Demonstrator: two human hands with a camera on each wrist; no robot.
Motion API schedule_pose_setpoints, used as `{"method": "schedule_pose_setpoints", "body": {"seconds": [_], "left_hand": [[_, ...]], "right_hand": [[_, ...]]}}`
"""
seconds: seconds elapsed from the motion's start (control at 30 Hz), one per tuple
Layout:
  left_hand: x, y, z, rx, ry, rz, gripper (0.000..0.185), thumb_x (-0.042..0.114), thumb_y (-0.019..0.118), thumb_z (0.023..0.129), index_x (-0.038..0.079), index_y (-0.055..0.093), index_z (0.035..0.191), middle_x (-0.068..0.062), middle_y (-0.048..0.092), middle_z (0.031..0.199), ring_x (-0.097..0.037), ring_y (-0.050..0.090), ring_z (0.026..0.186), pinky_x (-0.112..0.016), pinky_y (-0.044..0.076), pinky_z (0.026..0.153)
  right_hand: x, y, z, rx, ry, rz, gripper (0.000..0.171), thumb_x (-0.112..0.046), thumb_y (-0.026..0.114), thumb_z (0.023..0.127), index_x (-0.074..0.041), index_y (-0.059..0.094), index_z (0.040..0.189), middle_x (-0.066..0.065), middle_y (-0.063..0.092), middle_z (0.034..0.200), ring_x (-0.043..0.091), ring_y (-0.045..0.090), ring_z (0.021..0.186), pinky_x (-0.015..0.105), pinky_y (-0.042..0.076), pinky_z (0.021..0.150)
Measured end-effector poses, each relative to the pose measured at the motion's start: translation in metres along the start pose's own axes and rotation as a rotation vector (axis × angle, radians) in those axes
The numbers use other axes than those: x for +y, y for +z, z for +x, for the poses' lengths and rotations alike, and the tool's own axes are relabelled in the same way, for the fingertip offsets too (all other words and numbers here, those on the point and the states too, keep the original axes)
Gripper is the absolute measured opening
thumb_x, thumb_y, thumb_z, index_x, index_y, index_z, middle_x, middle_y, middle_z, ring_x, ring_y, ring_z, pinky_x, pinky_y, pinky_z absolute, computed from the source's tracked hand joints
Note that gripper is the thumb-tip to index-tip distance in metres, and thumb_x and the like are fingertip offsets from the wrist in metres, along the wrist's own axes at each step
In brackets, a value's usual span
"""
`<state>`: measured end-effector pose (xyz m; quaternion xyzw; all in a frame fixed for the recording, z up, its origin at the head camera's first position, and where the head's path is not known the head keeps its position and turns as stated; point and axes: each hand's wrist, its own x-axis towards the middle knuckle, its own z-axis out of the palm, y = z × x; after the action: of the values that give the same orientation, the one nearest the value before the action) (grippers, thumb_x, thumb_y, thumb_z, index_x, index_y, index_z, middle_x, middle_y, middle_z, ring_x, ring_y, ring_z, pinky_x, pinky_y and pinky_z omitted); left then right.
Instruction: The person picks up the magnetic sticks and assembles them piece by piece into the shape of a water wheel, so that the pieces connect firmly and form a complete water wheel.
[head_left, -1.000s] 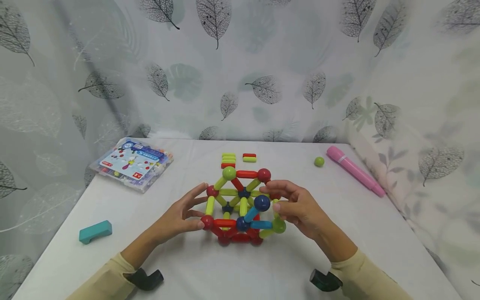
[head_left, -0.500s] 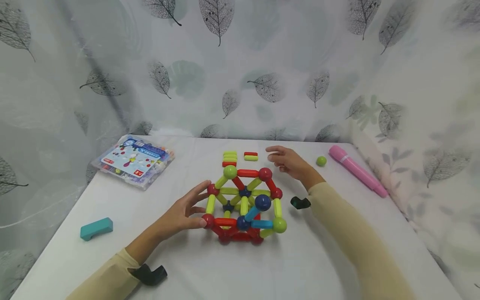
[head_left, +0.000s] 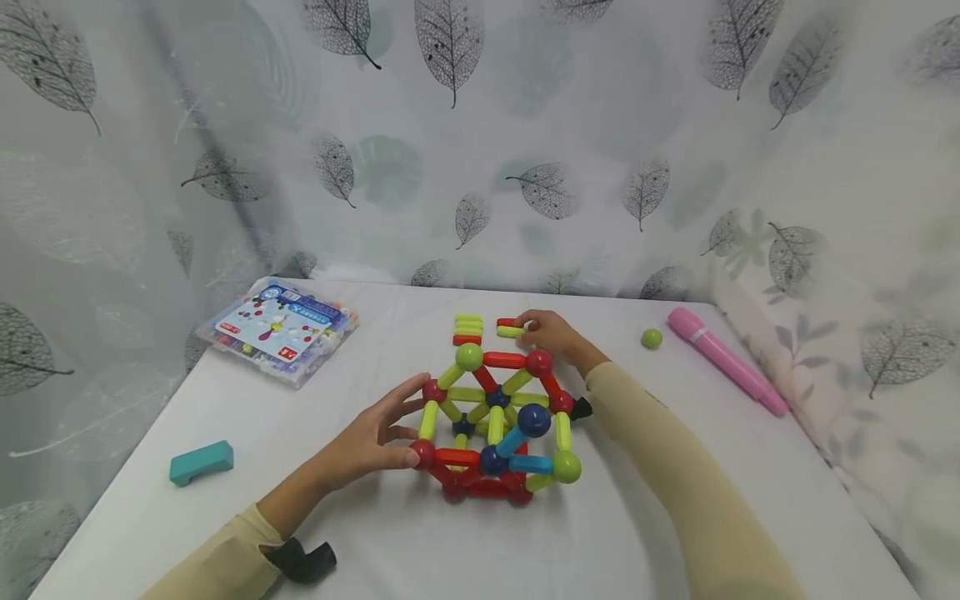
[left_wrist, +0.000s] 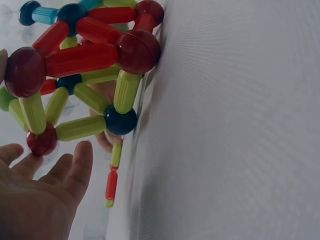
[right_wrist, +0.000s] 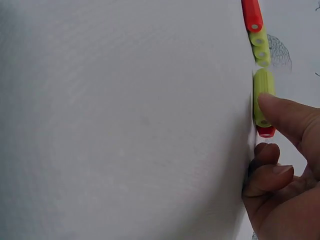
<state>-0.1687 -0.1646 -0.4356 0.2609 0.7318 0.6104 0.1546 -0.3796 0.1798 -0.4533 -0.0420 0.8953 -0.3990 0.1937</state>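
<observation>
A lattice of magnetic sticks and balls (head_left: pixel 495 400), in red, yellow-green and blue, stands on the white table. At its left side my left hand (head_left: pixel 378 433) holds it, the thumb on a lower red ball (head_left: pixel 422 454) and the fingers by an upper red ball (left_wrist: pixel 42 140). Beyond the lattice, my right hand (head_left: pixel 551 333) pinches at a yellow-green magnetic stick (right_wrist: pixel 263 95), its thumb on the stick's side. A red stick (head_left: pixel 506 322) lies against that one. My right index fingertip is hidden in the right wrist view.
Several loose sticks (head_left: pixel 468 329) lie in a stack left of the right hand. A green ball (head_left: pixel 652 338) and a pink marker-shaped tube (head_left: pixel 727 360) lie at the right. At the left are a clear parts box (head_left: pixel 277 329) and a teal block (head_left: pixel 202 462).
My right hand has left the lattice's right side, reached over the table behind it and come to the red and yellow-green sticks. My left hand stays at the lattice.
</observation>
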Motion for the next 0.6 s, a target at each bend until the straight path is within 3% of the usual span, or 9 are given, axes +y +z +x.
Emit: {"method": "schedule_pose_setpoints", "body": {"seconds": [0.13, 0.27, 0.47, 0.6], "left_hand": [[-0.001, 0.000, -0.001, 0.005, -0.003, -0.001, 0.091, 0.034, 0.078, 0.087, 0.037, 0.025, 0.161, 0.003, 0.027, 0.167, -0.036, 0.036, 0.148, -0.046, 0.054, 0.100], [-0.002, 0.002, -0.003, 0.004, -0.006, -0.005, 0.092, 0.035, 0.079, 0.086, 0.036, 0.025, 0.161, 0.002, 0.027, 0.167, -0.037, 0.035, 0.149, -0.045, 0.055, 0.100], [-0.004, 0.004, -0.003, -0.001, -0.006, -0.006, 0.091, 0.034, 0.078, 0.087, 0.036, 0.025, 0.161, 0.002, 0.026, 0.167, -0.037, 0.036, 0.148, -0.042, 0.055, 0.099], [-0.001, 0.001, -0.001, 0.008, 0.003, -0.001, 0.091, 0.034, 0.079, 0.087, 0.037, 0.026, 0.160, 0.002, 0.027, 0.167, -0.037, 0.037, 0.147, -0.042, 0.055, 0.099]], "right_hand": [[0.000, 0.008, 0.002, 0.044, 0.007, -0.096, 0.032, -0.020, 0.074, 0.093, -0.017, 0.065, 0.124, 0.013, 0.060, 0.131, 0.032, 0.054, 0.122, 0.048, 0.053, 0.101], [0.005, 0.011, -0.002, 0.072, -0.002, -0.112, 0.032, -0.022, 0.074, 0.092, -0.015, 0.066, 0.123, 0.010, 0.062, 0.123, 0.029, 0.056, 0.116, 0.046, 0.053, 0.100], [0.010, -0.003, -0.032, 0.150, 0.036, 0.169, 0.040, -0.029, 0.069, 0.096, -0.015, 0.061, 0.132, 0.008, 0.061, 0.126, 0.031, 0.053, 0.118, 0.045, 0.051, 0.101], [0.003, -0.027, -0.082, 0.225, -0.007, 0.381, 0.044, -0.034, 0.069, 0.097, -0.014, 0.058, 0.134, 0.007, 0.059, 0.119, 0.030, 0.052, 0.109, 0.037, 0.051, 0.090]]}}
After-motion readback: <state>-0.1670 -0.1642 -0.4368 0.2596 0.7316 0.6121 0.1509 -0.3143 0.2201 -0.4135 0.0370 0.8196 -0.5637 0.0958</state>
